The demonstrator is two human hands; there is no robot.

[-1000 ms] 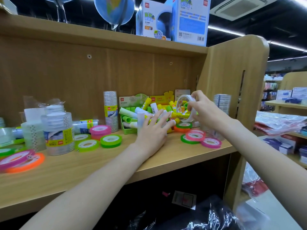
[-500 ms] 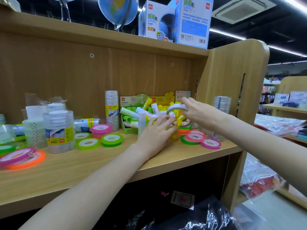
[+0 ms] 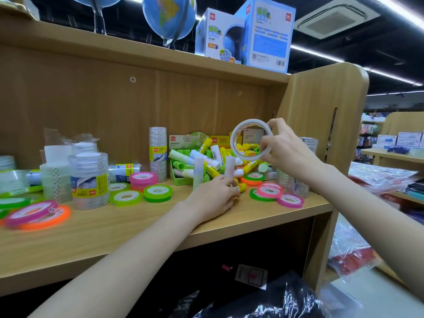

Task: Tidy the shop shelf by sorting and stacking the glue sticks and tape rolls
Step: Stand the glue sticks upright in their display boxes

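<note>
Sorting step: right hand (image 3: 290,151) grips white tape roll (image 3: 251,140) above glue sticks (image 3: 206,160); left hand (image 3: 213,197) fingers curl round one stick on shelf (image 3: 137,228). Next: probably stack roll.

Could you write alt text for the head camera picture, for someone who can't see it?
A person's right hand holds up a white ring-shaped tape roll above a wooden shop shelf, while the left hand rests among jumbled yellow and green glue sticks. Flat pink, green and orange tape rolls lie scattered nearby.
</note>
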